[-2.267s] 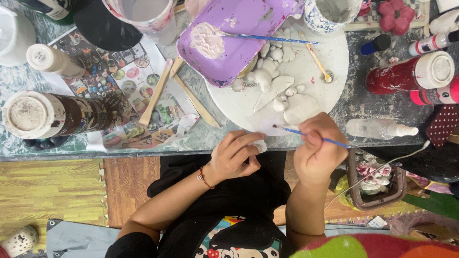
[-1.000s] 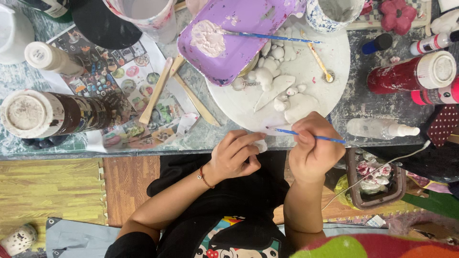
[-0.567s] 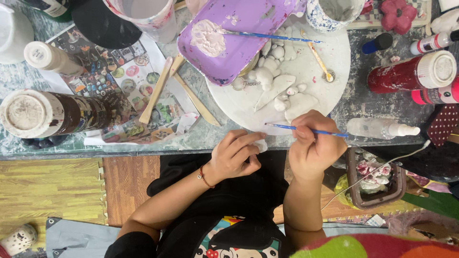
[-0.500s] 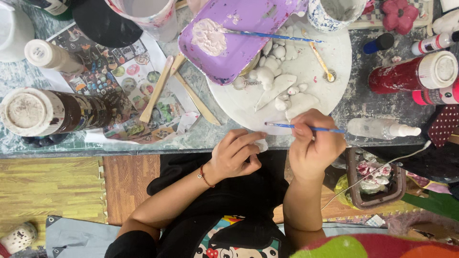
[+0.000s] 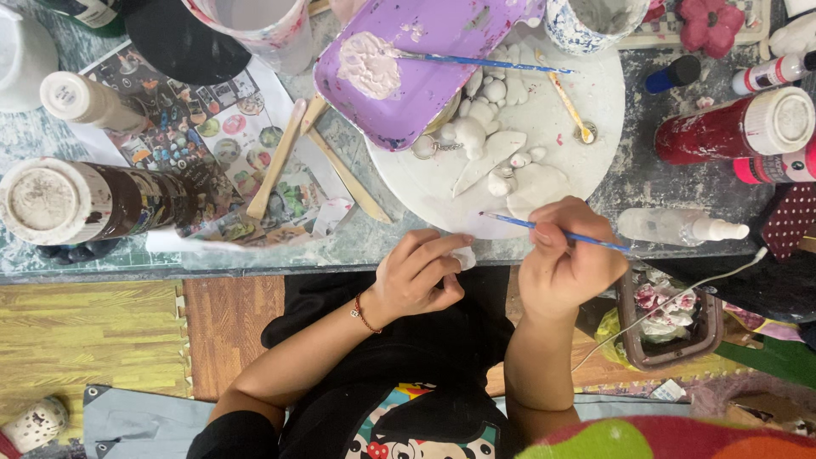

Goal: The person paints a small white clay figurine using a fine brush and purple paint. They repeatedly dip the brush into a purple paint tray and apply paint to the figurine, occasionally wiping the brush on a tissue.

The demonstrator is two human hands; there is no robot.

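My right hand (image 5: pixel 565 259) grips a thin blue paintbrush (image 5: pixel 552 230) whose tip rests near the front rim of the round white board (image 5: pixel 586 127). White clay pieces (image 5: pixel 480 136) lie on that board. At the table's front edge my left hand (image 5: pixel 416 276) pinches a small white clay piece (image 5: pixel 463 257); a red string bracelet circles that wrist. A purple tray (image 5: pixel 425 59) with a blob of pale paint overlaps the board's far left, and a second blue brush (image 5: pixel 476 61) lies across it.
Two wooden sticks (image 5: pixel 302 161) lie on a printed sheet left of the board. A brown bottle (image 5: pixel 93 200) lies at the left edge. Red paint bottles (image 5: pixel 735 127) and a clear spray bottle (image 5: pixel 680 228) sit on the right. A cup (image 5: pixel 259 25) stands behind.
My right hand has swung the brush from angled down-right to nearly level, its tip moving left along the board's front rim. My left hand has stayed put with the clay piece.
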